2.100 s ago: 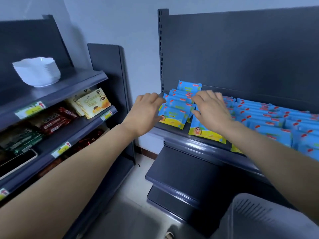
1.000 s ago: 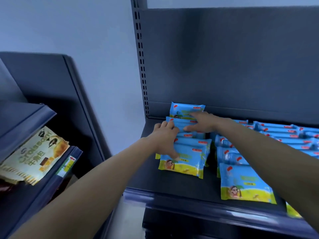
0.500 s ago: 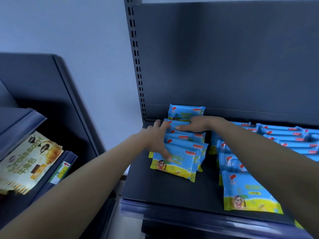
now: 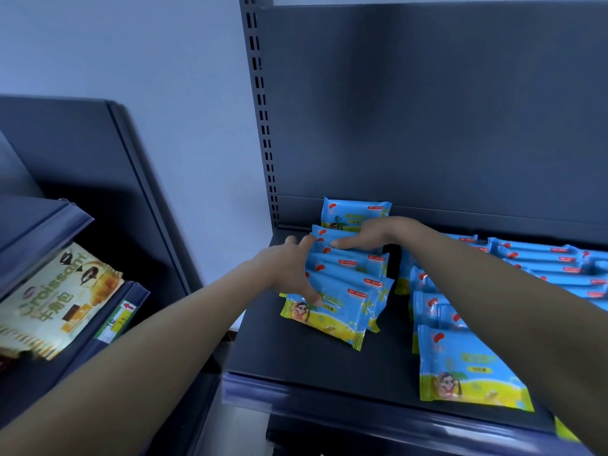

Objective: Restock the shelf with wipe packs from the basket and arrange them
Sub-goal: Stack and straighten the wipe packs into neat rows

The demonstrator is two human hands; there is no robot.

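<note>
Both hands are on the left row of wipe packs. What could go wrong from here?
1. The left row's front pack lies skewed; pressure from the left hand and right hand may fan the packs further askew.
2. The rear pack stands upright by the back panel; a nudge may topple it.
3. The next row's front pack lies near the shelf edge by the right forearm; a brush could slide it off.
</note>
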